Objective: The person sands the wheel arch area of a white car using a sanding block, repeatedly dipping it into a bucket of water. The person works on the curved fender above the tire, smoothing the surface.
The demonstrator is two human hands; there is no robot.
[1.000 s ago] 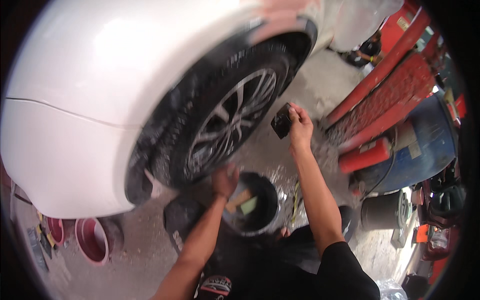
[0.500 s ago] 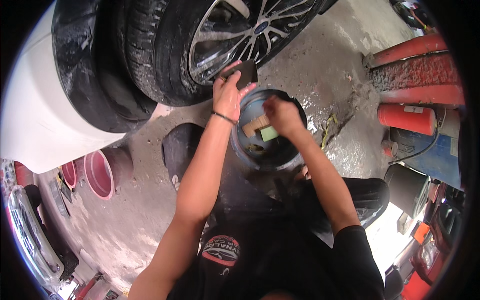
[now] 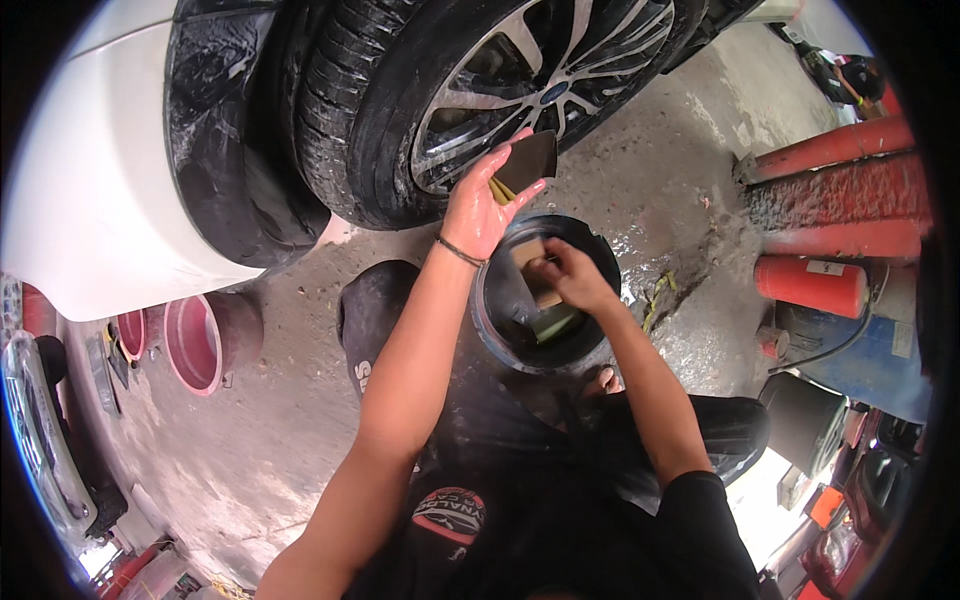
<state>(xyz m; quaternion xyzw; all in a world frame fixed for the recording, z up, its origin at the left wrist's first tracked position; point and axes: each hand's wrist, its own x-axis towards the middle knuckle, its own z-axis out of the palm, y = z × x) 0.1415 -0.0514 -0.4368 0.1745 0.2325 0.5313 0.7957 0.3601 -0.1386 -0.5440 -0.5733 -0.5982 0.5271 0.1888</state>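
Note:
My left hand [image 3: 478,205] grips a dark, thin rectangular sheet with a yellow-olive piece behind it, which looks like sandpaper [image 3: 532,163]. It is raised close to the rim of a car wheel [image 3: 545,95], and its palm and fingers look wet. My right hand [image 3: 570,277] reaches inside a black bucket [image 3: 480,322] on the floor, its fingers bent and closed on a tan piece [image 3: 527,254] that they partly cover. Beside it in the bucket lie a dark grey sheet [image 3: 511,292] and a green piece [image 3: 556,325].
A white car panel [image 3: 120,170] with black trim rises at the left. Pink-rimmed buckets [image 3: 193,345] stand below it. Over on the right are red pipes [image 3: 840,240], a red cylinder [image 3: 810,285] and a blue container [image 3: 850,345]. A person [image 3: 850,85] is far off at the upper right.
My right hand has dipped lower into the bucket and closed on the tan piece; a dark grey sheet now shows there. My left hand still holds the sandpaper, now turned, its yellow piece visible.

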